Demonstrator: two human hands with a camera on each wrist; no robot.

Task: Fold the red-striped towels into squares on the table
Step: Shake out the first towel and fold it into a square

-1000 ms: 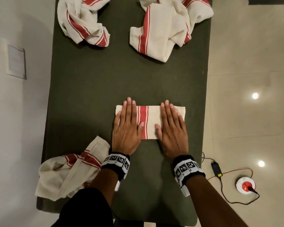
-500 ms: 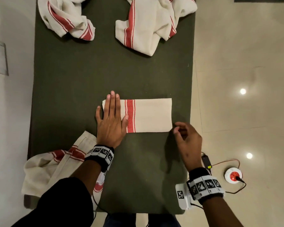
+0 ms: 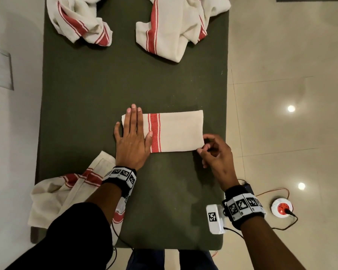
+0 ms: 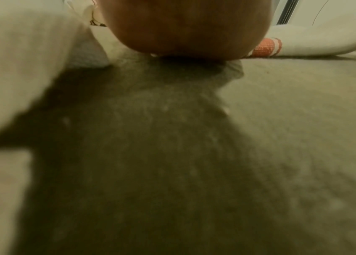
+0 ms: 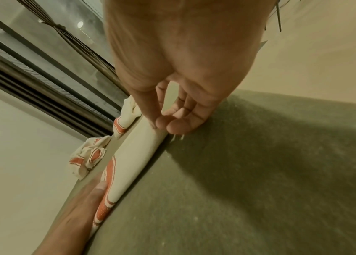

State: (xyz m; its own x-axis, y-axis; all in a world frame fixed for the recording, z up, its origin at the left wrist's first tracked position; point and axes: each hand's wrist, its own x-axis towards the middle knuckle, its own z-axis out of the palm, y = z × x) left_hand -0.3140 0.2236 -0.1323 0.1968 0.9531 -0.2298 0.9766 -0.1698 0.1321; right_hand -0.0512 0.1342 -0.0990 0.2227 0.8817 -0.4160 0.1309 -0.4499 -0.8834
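Note:
A cream towel with a red stripe (image 3: 176, 131) lies folded into a long rectangle in the middle of the dark green table (image 3: 105, 84). My left hand (image 3: 132, 137) lies flat on its left end with straight fingers, pressing it down. My right hand (image 3: 213, 151) is at the towel's near right corner, where thumb and forefinger pinch the cloth. In the right wrist view the folded towel (image 5: 133, 160) runs away from my right hand (image 5: 161, 123), and the fingertips pinch its corner. The left wrist view shows the heel of my left hand (image 4: 183, 29) on the table, fingers hidden.
Two crumpled striped towels lie at the far end, one on the left (image 3: 78, 20) and one on the right (image 3: 176, 26). A third towel (image 3: 66, 193) hangs over the near left edge. A red-and-white button with its cable (image 3: 281, 208) is on the floor to the right.
A second ago both hands lay flat on the towel. My right hand has slid off to the near right corner and now pinches it. My left hand has shifted to the left end.

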